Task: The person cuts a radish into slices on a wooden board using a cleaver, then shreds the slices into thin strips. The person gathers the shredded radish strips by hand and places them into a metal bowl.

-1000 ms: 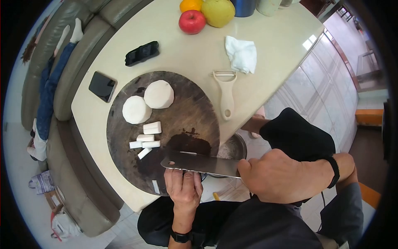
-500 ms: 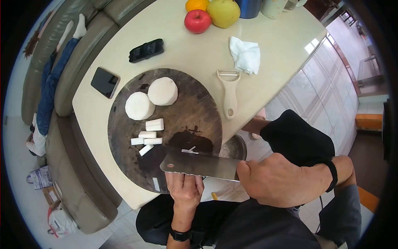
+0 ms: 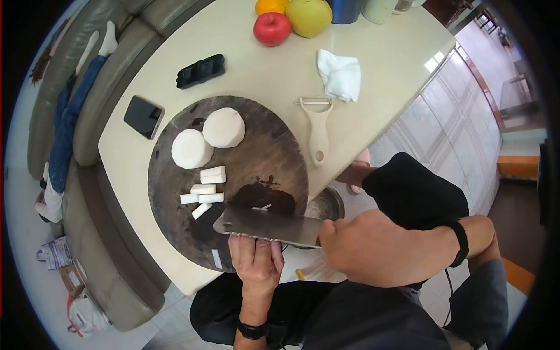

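Observation:
My right hand (image 3: 379, 248) grips the handle of a cleaver (image 3: 268, 226), its broad steel blade lying crosswise over the near part of a round wooden chopping board (image 3: 274, 134). Just below the blade's edge is my left hand (image 3: 256, 259), its fingers bent and close together. The blade hides what those fingertips press on. Two thick white peeled vegetable rounds (image 3: 224, 128) rest at the far side of the board. Nearer lie several cut white sticks (image 3: 211, 198). A thin white strip (image 3: 216, 258) lies left of my left hand, and a small sliver (image 3: 265, 207) shows beyond the blade.
On the cream table (image 3: 256, 70) are a peeler (image 3: 318, 131), a white cloth (image 3: 339, 76), a phone (image 3: 143, 116), a black object (image 3: 200, 70), an apple (image 3: 272, 29) and other fruit. A metal bowl (image 3: 328, 209) sits below the table edge. Someone's legs (image 3: 73, 114) stretch along the sofa.
The cleaver and my right hand have shifted slightly left and away from me, and the blade now covers part of the small slivers. My left hand stays nearly in place. The view has moved slightly.

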Motion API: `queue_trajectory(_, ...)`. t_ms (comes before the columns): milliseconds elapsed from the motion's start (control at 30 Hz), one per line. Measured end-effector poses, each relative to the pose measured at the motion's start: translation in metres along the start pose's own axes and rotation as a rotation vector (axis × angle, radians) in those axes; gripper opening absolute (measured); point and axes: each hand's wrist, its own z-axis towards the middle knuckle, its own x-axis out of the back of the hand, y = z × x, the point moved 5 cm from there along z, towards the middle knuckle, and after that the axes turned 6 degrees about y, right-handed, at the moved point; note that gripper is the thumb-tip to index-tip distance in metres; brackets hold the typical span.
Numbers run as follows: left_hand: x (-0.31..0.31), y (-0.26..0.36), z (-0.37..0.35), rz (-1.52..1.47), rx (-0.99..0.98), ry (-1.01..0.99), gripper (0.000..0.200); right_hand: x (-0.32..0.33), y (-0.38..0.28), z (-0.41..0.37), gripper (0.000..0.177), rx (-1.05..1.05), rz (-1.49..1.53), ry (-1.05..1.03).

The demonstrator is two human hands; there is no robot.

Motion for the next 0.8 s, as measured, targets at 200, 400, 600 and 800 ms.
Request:
queue_trajectory(200, 0.001, 0.000, -0.003, -0.022, 0.005, 0.005, 0.016, 0.008, -0.001, -0.011, 0.022, -0.027, 0.059, -0.030)
queue_trajectory(400, 0.000, -0.002, -0.005, -0.029, 0.031, -0.042, 0.022, 0.005, -0.002, -0.010, 0.025, 0.005, -0.038, 0.021)
queue_trajectory(600, 0.001, 0.000, -0.004, -0.013, 0.001, -0.016, 0.024, -0.012, -0.010, 0.007, 0.019, 0.053, -0.170, 0.083)
queue_trajectory(800, -0.001, 0.000, -0.002, -0.018, -0.012, 0.029, 0.021, -0.002, -0.001, 0.002, 0.028, 0.002, -0.023, 0.074)
